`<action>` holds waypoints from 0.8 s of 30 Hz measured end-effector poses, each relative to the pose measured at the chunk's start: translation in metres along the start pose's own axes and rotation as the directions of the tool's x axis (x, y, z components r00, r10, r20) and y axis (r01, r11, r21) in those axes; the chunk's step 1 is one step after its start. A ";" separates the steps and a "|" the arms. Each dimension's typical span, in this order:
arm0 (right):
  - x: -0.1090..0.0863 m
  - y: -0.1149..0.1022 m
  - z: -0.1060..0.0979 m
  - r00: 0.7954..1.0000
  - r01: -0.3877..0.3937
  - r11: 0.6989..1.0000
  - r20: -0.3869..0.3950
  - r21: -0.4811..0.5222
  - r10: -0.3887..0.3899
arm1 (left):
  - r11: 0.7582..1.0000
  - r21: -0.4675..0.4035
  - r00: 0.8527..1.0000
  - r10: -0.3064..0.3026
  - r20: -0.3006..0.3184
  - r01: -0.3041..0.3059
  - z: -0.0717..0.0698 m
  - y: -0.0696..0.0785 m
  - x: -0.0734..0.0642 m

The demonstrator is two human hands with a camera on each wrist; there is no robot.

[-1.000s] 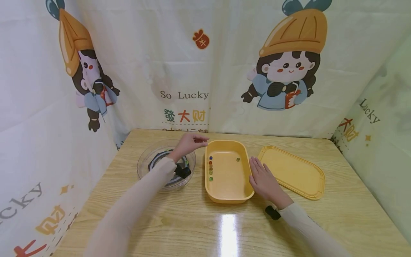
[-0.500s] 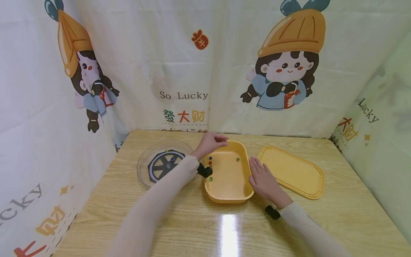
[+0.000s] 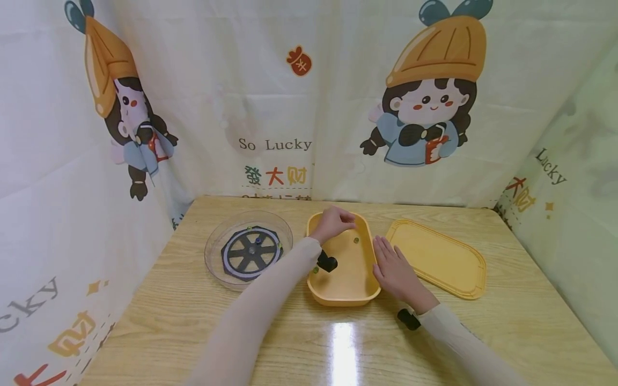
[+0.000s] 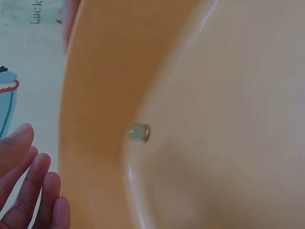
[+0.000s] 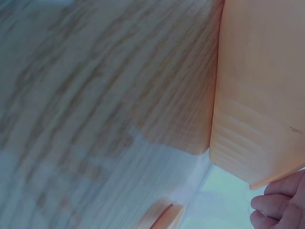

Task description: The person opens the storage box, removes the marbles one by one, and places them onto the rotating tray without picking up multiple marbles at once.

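A soft, creased cloth curtain [image 3: 333, 112] printed with two cartoon figures stands behind a table [image 3: 169, 321] of pale wood grain. On the table sit three plastic pieces: one deep, smooth yellow tub [image 3: 345, 292] with rounded corners, one flat yellow lid [image 3: 436, 260] with a ridged edge to its right, and one round, clear bowl [image 3: 210, 262] to its left. The bowl contains one dark six-spoked wheel [image 3: 252, 250] with a pale ring and an angular outline.

The right hand [image 3: 397, 271] lies along the tub's right side, fingers straight and together, touching the rim and gripping nothing. The left hand [image 3: 334, 222] is over the far part of the tub, fingers gently bent, the thumb slightly apart from them, with nothing between.

Five small round marbles show: three in the bowl, one blue [image 3: 258, 240] and two yellow-green, and two greenish marbles [image 3: 356, 240] in the tub, one near each long wall. The left forearm and hand cover part of the tub, so that count may fall short.
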State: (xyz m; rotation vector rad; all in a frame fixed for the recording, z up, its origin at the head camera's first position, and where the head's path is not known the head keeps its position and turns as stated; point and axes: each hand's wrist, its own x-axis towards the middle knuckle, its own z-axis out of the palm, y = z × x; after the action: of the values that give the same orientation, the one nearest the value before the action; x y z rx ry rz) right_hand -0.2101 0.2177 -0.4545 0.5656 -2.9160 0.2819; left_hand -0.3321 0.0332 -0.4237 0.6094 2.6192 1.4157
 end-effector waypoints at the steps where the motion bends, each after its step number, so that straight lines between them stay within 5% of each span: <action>1: 0.000 0.000 0.000 1.000 -0.001 1.000 0.000 0.002 0.001 | 1.000 0.007 1.000 -0.005 0.000 0.005 0.003 0.000 0.001; 12: 0.000 0.001 0.000 1.000 0.005 1.000 -0.007 0.007 -0.005 | 0.997 0.035 0.998 -0.062 0.027 0.061 0.019 -0.006 0.003; 24: 0.001 0.002 0.002 1.000 -0.001 1.000 -0.007 -0.008 0.001 | 0.984 0.177 0.996 -0.020 0.088 0.005 0.032 -0.014 0.012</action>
State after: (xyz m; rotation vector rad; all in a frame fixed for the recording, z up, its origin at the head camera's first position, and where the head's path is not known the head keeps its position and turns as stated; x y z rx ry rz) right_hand -0.2118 0.2185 -0.4565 0.5608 -2.9098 0.2717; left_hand -0.3381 0.0566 -0.4519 0.6578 2.6901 1.1324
